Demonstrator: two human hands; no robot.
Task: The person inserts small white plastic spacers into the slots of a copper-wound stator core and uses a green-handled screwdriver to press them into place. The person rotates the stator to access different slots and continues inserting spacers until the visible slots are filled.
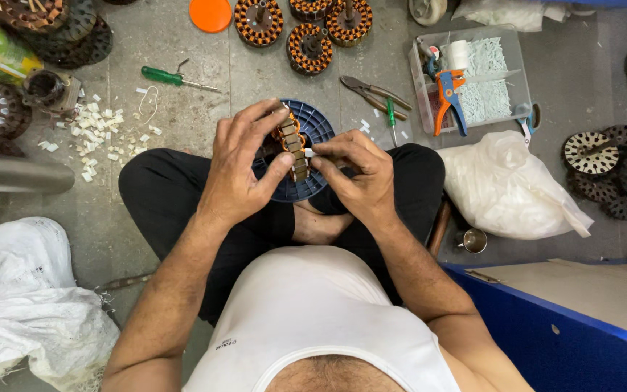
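Note:
My left hand (pixel 239 170) grips a round motor stator (pixel 293 145) with copper windings, held on edge over my crossed legs. My right hand (pixel 357 170) pinches a small white strip (pixel 309 153) against the stator's rim. Under both hands lies a blue round plastic disc (pixel 318 125) resting on my lap. The hands hide most of the stator.
Several wound stators (pixel 309 48) lie at the far centre, pliers (pixel 373 92) and a green screwdriver (pixel 175 78) nearer. A clear tray (pixel 511 58) of white strips and an orange tool sits right; white bags (pixel 506 185) both sides; a blue box (pixel 567 319) near right.

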